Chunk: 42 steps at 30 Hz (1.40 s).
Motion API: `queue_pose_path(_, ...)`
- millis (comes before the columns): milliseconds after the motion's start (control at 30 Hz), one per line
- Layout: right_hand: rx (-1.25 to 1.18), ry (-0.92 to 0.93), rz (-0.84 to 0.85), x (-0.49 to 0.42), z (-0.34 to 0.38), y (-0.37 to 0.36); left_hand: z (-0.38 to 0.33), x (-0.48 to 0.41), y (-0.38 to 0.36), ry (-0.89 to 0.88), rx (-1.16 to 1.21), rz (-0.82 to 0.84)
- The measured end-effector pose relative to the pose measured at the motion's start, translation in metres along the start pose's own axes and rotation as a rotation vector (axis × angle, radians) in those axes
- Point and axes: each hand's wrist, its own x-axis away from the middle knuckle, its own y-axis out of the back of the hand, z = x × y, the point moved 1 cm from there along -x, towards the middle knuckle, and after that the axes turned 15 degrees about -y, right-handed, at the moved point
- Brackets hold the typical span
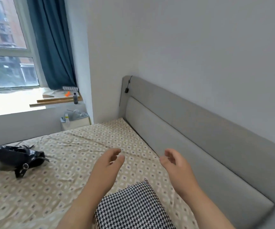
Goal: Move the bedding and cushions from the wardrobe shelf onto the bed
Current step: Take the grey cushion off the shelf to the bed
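Head view: The left hand is raised above the bed, fingers spread and loosely curled, holding nothing. The right hand is in the same state, empty, thumb and fingers apart. A houndstooth cushion lies on the patterned sheet between the two forearms, near the grey headboard. A black bag rests on the bed's far left.

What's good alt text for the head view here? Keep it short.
Two bare, empty hands, left hand and right hand, reach out open over a bed with a patterned beige sheet, a houndstooth cushion lying on it just below them beside the grey headboard. A black bag sits further left on the bed, near a window with blue curtains.
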Motion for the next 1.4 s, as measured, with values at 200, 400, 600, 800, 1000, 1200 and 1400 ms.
queue_pose_path(200,0.012,-0.01,-0.177,0.077,-0.016,0.073,-0.054,0.031,-0.036,-0.101,0.154,0.133)
queue_pose_path(400,-0.069,-0.019,-0.406,0.15,-0.046,0.166,-0.133,0.058,-0.104,-0.24,0.274,0.335)
queue_pose_path(600,-0.139,-0.039,-0.595,0.232,-0.091,0.249,-0.206,0.115,-0.177,-0.316,0.42,0.52)
queue_pose_path(800,-0.136,-0.148,-0.785,0.339,-0.146,0.326,-0.282,0.207,-0.248,-0.378,0.56,0.709)
queue_pose_path(1000,-0.145,-0.236,-1.013,0.465,-0.193,0.383,-0.362,0.315,-0.3,-0.478,0.674,0.909)
queue_pose_path(1200,-0.189,-0.309,-1.25,0.57,-0.224,0.412,-0.422,0.41,-0.335,-0.519,0.79,1.146)
queue_pose_path(1400,-0.188,-0.418,-1.493,0.64,-0.238,0.432,-0.473,0.471,-0.367,-0.561,0.904,1.354)
